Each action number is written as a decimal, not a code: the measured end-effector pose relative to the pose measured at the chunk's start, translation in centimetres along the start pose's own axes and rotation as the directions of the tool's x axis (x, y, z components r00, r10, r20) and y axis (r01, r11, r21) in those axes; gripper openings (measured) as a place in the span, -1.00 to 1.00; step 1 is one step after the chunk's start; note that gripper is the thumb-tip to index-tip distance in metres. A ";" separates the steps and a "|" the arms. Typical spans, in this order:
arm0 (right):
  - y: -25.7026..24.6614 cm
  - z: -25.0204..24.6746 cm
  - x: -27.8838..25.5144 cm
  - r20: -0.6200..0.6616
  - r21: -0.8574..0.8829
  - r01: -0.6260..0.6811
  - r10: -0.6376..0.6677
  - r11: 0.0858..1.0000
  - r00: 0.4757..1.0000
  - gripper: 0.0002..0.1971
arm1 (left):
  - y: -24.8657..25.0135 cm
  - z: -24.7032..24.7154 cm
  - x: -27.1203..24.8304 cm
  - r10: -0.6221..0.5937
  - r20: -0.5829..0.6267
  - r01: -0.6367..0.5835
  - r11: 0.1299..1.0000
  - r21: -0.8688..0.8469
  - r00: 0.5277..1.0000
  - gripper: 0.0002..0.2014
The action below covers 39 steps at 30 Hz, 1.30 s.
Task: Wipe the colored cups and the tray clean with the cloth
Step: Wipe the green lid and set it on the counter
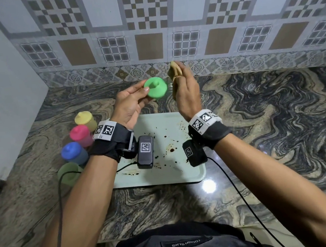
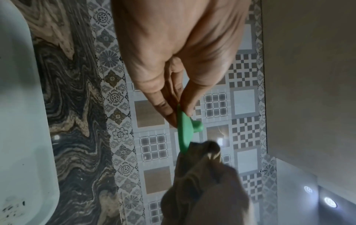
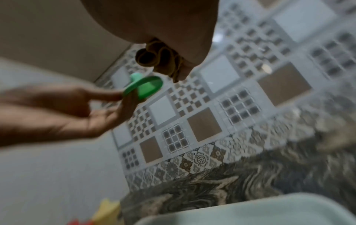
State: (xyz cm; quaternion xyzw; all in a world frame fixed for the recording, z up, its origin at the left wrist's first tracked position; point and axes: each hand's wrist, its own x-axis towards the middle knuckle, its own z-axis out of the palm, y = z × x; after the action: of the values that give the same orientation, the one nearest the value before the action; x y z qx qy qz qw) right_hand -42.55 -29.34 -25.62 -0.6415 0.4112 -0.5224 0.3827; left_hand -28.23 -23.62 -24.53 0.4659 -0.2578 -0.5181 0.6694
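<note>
My left hand [image 1: 134,98] pinches a green spouted cup lid [image 1: 156,90] by its rim, held up above the pale green tray [image 1: 164,176]. The same lid [image 2: 185,130] shows edge-on in the left wrist view and from below [image 3: 145,88] in the right wrist view. My right hand [image 1: 184,88] grips a bunched tan cloth [image 1: 175,71] just right of the lid; the cloth [image 3: 159,59] hangs close beside its rim. The tray carries dark spots and smears [image 1: 171,149]. A lidless green cup [image 1: 68,174] stands left of the tray.
Yellow [image 1: 85,120], pink [image 1: 80,134] and blue [image 1: 73,152] lidded cups stand in a row left of the tray on the marbled counter [image 1: 260,121]. A tiled wall [image 1: 147,33] closes the back, a plain wall the left. Cables trail from both wrists.
</note>
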 end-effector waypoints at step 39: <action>-1.1 2.1 0.0 0.326 0.094 -0.072 0.038 0.993 0.945 -0.37 | 1.0 -2.1 0.0 -0.021 0.158 0.008 0.997 0.083 0.987 -0.68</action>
State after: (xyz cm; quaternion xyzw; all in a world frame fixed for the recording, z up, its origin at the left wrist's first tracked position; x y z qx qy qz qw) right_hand -40.34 -28.83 -24.99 -0.6859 0.3325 -0.4201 0.4924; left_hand -26.10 -22.83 -24.55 0.4521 -0.3277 -0.5476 0.6232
